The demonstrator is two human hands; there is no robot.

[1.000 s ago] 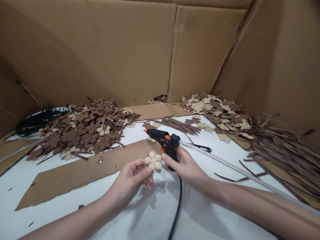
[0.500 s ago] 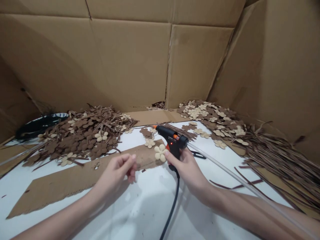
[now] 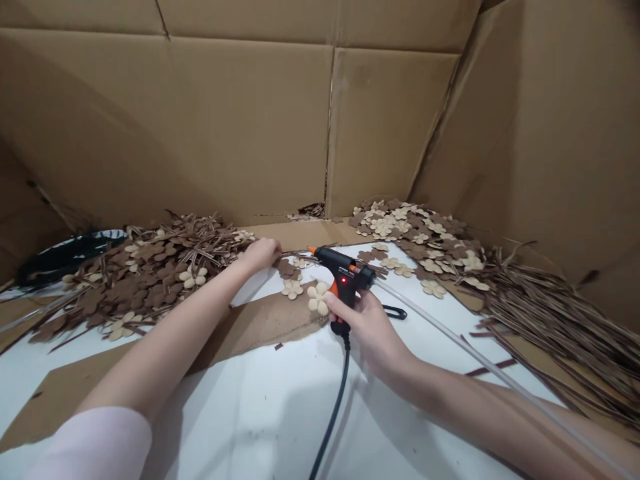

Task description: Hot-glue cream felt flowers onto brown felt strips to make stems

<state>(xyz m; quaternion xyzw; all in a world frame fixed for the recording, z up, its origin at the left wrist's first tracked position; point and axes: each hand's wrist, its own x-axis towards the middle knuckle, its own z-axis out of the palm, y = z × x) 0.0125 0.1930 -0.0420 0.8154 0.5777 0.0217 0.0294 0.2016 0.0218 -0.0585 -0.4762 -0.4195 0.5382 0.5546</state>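
My right hand (image 3: 367, 323) is wrapped round a black and orange glue gun (image 3: 345, 283) with its red light on. Between that hand's thumb and the gun sits a cream flower (image 3: 319, 298). The gun's orange tip points left, and a long clear glue stick (image 3: 440, 320) runs out of its back. My left hand (image 3: 263, 255) reaches to the far edge of the white board, at the ends of some thin brown strips. Its fingers are bent together, and what they hold, if anything, is hidden. Another cream flower (image 3: 293, 289) lies by the cardboard strip (image 3: 260, 323).
A heap of brown and cream flowers (image 3: 160, 280) lies at the left, beside a dark bundle (image 3: 63, 257). More flowers (image 3: 400, 227) are piled at the back right, with long brown strips (image 3: 555, 313) along the right. Cardboard walls (image 3: 240, 127) stand behind. A black cord (image 3: 333, 413) trails toward me.
My left hand has moved forward, from above the cardboard strip to the board's far edge. My right hand still holds the gun and flower. The view has shifted slightly.
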